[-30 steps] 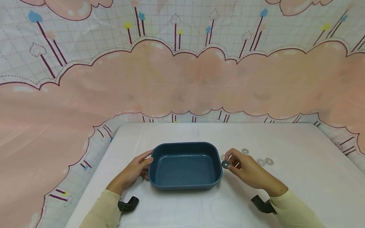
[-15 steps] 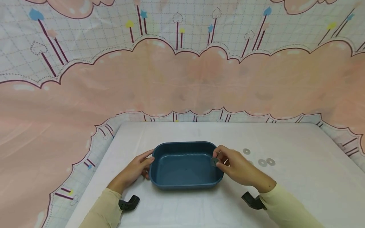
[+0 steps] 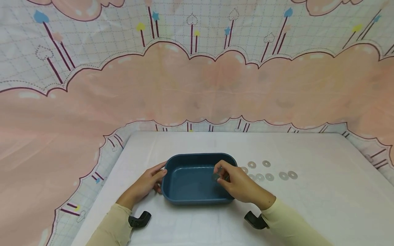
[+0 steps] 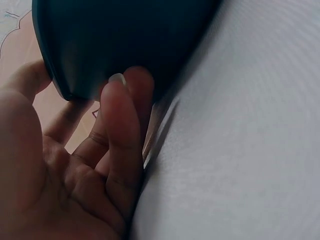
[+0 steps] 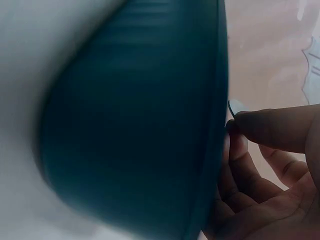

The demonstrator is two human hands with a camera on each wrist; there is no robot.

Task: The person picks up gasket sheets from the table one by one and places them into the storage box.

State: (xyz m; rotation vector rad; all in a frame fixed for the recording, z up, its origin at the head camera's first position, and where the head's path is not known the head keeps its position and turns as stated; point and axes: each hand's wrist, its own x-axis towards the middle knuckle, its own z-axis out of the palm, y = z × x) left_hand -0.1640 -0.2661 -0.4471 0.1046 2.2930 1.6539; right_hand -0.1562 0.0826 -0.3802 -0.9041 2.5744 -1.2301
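A dark teal rectangular tub [image 3: 191, 201] stands on the white table. At its left end my left hand [image 3: 147, 181] grips the rim, thumb at the top edge, and in the left wrist view curled fingers [image 4: 122, 120] press against the outer wall. My right hand [image 3: 238, 181] is over the tub's right part and pinches a flat metal washer [image 3: 215, 177] between thumb and fingertips. Seen from the right wrist, the washer [image 5: 231, 108] shows as a thin edge just beyond the tub's rim.
Several more grey washers [image 3: 260, 177] lie scattered on the table right of the tub, two of them [image 3: 292, 175] farther right. A black wrist camera [image 3: 140, 219] sits on each forearm. Behind the table hangs a printed peach-and-white cloth [image 3: 197, 89].
My right hand has moved left with the washer, from beside the tub's right rim to over its inside. Washers it had covered now show. The left hand stays on the tub.
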